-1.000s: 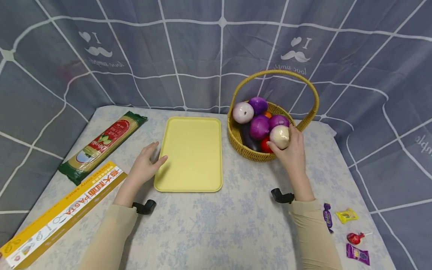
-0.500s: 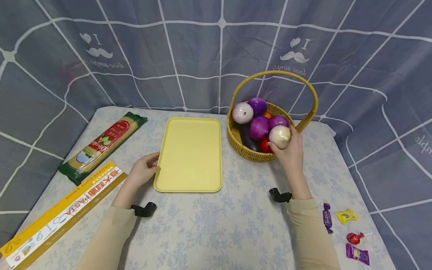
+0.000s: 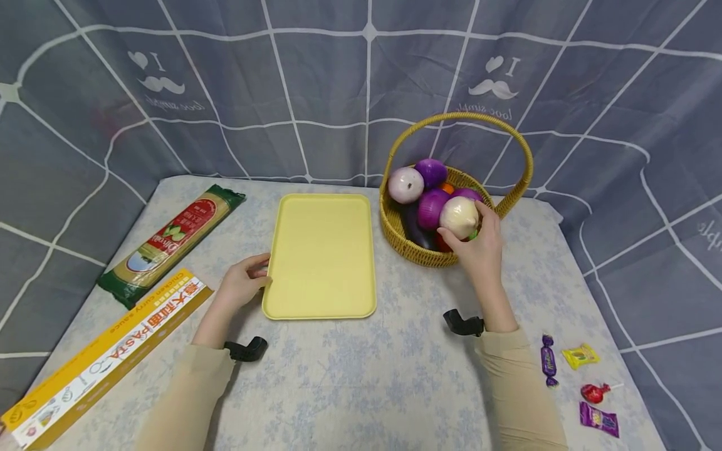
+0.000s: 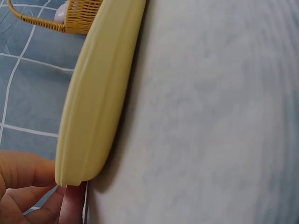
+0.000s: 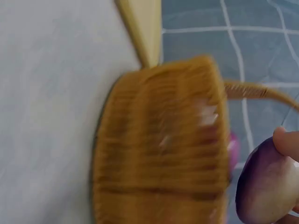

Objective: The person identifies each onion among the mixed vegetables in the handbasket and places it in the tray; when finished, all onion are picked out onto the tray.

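Note:
A wicker basket with a hoop handle stands at the back right, filled with purple and pale onions and a dark eggplant. My right hand grips a pale onion, lifted just above the basket's near side. An empty yellow tray lies in the middle. My left hand holds the tray's near left corner, fingers curled at its rim.
A green spaghetti packet and a long yellow pasta box lie at the left. Several wrapped sweets sit near the right front edge. A grey checked cloth hangs behind the table.
My right hand has lifted the pale onion up and slightly left off the pile. My left hand moved from the tray's surface to grip its near left corner, and the tray shifted slightly right.

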Action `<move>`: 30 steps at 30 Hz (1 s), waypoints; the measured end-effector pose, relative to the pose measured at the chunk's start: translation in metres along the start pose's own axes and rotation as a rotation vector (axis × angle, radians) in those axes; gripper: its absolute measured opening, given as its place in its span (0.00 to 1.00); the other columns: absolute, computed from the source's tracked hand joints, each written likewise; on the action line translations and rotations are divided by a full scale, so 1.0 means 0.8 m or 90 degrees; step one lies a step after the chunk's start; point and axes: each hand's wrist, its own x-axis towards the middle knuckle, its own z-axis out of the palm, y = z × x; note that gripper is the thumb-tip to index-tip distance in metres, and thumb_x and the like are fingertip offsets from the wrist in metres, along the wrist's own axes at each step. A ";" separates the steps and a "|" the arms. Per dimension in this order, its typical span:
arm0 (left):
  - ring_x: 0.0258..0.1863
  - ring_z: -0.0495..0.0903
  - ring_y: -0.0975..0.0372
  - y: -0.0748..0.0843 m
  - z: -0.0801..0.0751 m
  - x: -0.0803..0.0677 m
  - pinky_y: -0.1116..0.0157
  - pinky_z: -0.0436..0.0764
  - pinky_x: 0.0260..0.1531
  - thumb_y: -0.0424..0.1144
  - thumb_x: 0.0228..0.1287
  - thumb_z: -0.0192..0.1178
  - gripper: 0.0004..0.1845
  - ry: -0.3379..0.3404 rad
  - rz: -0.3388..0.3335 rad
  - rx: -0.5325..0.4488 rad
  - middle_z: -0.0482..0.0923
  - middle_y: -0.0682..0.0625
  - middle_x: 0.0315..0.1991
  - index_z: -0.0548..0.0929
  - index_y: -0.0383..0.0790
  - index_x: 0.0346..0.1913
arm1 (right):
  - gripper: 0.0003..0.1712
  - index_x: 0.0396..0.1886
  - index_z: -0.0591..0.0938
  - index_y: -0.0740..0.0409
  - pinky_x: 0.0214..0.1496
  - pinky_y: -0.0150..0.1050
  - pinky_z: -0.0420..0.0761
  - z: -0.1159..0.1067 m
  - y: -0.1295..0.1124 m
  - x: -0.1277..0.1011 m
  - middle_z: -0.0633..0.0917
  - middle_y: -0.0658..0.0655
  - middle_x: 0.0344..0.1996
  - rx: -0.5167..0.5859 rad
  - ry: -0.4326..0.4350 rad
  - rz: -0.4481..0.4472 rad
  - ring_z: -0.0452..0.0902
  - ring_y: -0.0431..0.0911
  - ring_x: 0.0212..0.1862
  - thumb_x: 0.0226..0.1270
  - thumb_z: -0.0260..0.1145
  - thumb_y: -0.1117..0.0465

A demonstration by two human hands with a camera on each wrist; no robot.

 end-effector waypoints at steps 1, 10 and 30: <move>0.54 0.77 0.49 0.001 0.001 0.000 0.71 0.76 0.36 0.31 0.67 0.58 0.32 -0.002 0.000 -0.004 0.71 0.35 0.66 0.65 0.36 0.73 | 0.48 0.67 0.67 0.67 0.67 0.57 0.68 0.002 -0.007 0.000 0.72 0.68 0.63 0.005 -0.003 -0.007 0.68 0.60 0.64 0.50 0.80 0.55; 0.56 0.75 0.49 0.006 0.008 0.004 0.66 0.78 0.43 0.32 0.68 0.58 0.32 -0.006 -0.026 -0.021 0.69 0.37 0.69 0.64 0.38 0.74 | 0.47 0.68 0.69 0.62 0.66 0.51 0.71 0.052 -0.067 -0.005 0.74 0.63 0.63 0.067 -0.088 -0.065 0.71 0.55 0.62 0.51 0.80 0.54; 0.57 0.73 0.49 0.001 0.014 0.004 0.69 0.76 0.44 0.29 0.69 0.55 0.31 -0.002 -0.020 -0.058 0.70 0.36 0.67 0.63 0.37 0.74 | 0.48 0.72 0.66 0.56 0.71 0.46 0.68 0.232 -0.122 0.007 0.71 0.57 0.70 0.077 -0.383 -0.043 0.67 0.52 0.70 0.54 0.77 0.52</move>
